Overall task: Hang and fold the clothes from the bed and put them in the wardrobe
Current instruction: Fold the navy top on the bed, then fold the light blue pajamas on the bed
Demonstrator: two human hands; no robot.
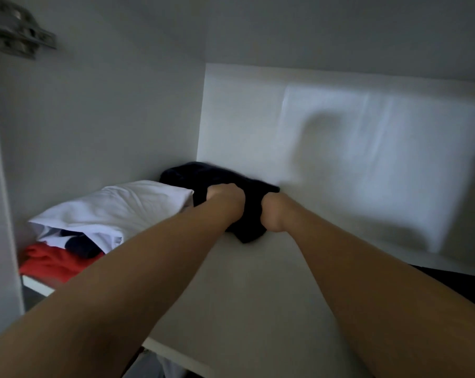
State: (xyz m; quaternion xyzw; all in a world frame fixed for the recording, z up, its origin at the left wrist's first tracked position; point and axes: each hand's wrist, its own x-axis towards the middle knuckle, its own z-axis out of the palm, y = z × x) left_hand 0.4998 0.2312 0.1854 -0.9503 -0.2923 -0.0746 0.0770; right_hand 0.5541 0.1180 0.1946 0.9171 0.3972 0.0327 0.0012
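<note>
Wardrobe interior, listed left to right. Metal door hinge [18,31], upper left on the side wall. Stack of folded clothes at the left end of the shelf [258,290]: white garment [113,208] on top, a navy item [81,245] showing beneath its front edge, red garment [48,264] at the bottom. Left hand [225,199]: fingers curled over and gripping the near-left part of the dark garment [217,177], knuckles up. Dark garment: a folded bundle lying on the shelf, deep in, touching the right side of the white garment and reaching the pale back panel [340,148]; it sits between and partly beneath both hands. Right hand [271,214]: pressed against the garment's right edge, its fingers lost in the dark cloth, so whether it grips or merely steadies cannot be told. Right half of the shelf: bare board. Progress, as a judgement: folding and shelving are well under way, with at least three pieces stacked and a fourth being set down beside them; this piece is placed but not yet released. How many clothes remain on the bed, and whether any are hung, is not shown.
</note>
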